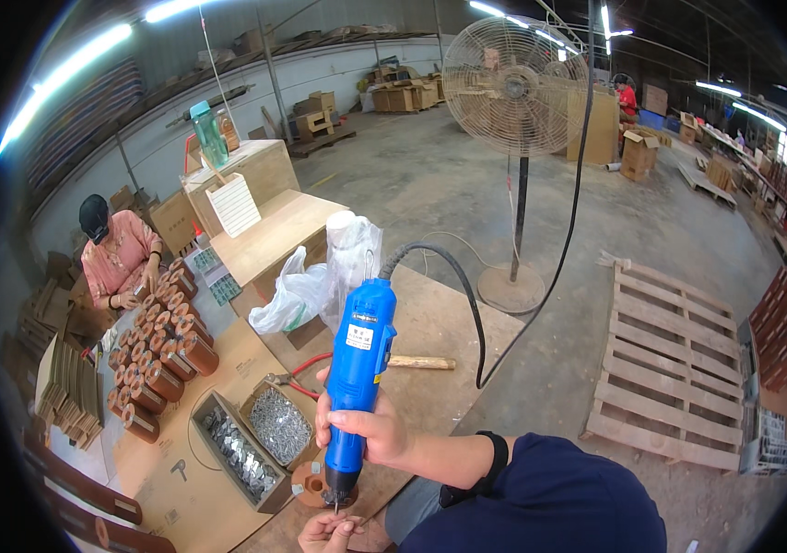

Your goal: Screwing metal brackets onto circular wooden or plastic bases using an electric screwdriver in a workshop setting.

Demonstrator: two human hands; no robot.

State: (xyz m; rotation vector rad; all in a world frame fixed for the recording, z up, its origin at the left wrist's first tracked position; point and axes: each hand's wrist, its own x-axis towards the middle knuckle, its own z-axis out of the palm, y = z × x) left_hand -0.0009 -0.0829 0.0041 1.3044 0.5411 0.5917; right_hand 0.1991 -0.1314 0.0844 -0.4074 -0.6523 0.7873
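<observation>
My right hand [370, 431] is wrapped round a blue electric screwdriver [354, 355], held upright with its bit pointing down. A black cable runs from its top. At the lower edge my left hand [329, 533] pinches its fingertips together right at the bit's tip; whatever sits between them is too small to make out. Behind the screwdriver's nose lies a round brown piece with a hole [309, 483], partly hidden. Just left of it, a wooden box with two compartments holds flat metal pieces [239, 452] and small screws [278, 424].
Several brown cylinders [172, 359] stand grouped on the table's left. A co-worker in pink [122, 249] sits beyond them. Plastic bags [297, 295], red-handled pliers [306, 364] and a wooden stick [421, 362] lie on the table. A fan [515, 88] and a pallet [665, 369] stand on the floor.
</observation>
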